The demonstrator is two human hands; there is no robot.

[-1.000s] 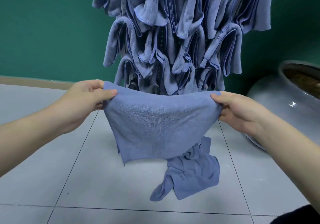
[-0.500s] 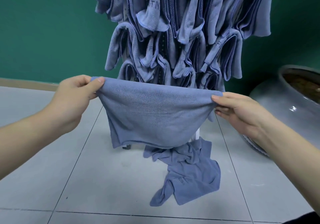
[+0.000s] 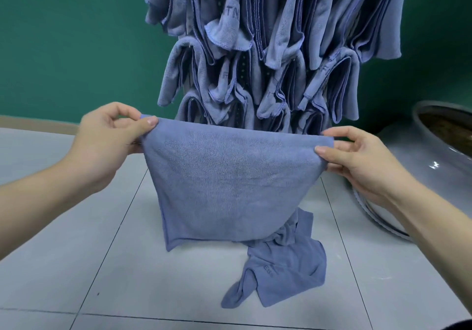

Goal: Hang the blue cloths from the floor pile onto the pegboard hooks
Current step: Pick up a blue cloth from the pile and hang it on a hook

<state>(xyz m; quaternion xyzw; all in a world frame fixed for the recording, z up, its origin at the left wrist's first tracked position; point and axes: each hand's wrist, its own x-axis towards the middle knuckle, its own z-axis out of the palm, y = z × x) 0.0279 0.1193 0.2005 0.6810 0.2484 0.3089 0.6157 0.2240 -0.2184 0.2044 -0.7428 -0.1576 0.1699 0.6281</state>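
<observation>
- Left hand (image 3: 102, 148): thumb and forefinger pinch the upper left corner of the held blue cloth (image 3: 229, 184); the remaining fingers curl loosely behind the corner.
- Right hand (image 3: 357, 161): thumb and fingers pinch the upper right corner of the same cloth, the thumb lying on the near face.
- Held blue cloth: stretched between both hands, its top edge sagging slightly; it hangs in the air above the floor (image 3: 89, 253), in front of the lower rows of hung cloths.
- Floor pile (image 3: 283, 268): crumpled blue cloth lying on the pale tiled floor, below and to the right of the held cloth, partly hidden behind its lower edge.
- Hung cloths (image 3: 268, 48): many blue cloths draped in overlapping rows over the pegboard (image 3: 244, 63), of which only small perforated patches show between them; the hooks are hidden.
- Grey pot (image 3: 421, 156): a large rounded vessel standing on the floor at right, beside the right hand.
- Green wall (image 3: 76, 36): behind the pegboard.
</observation>
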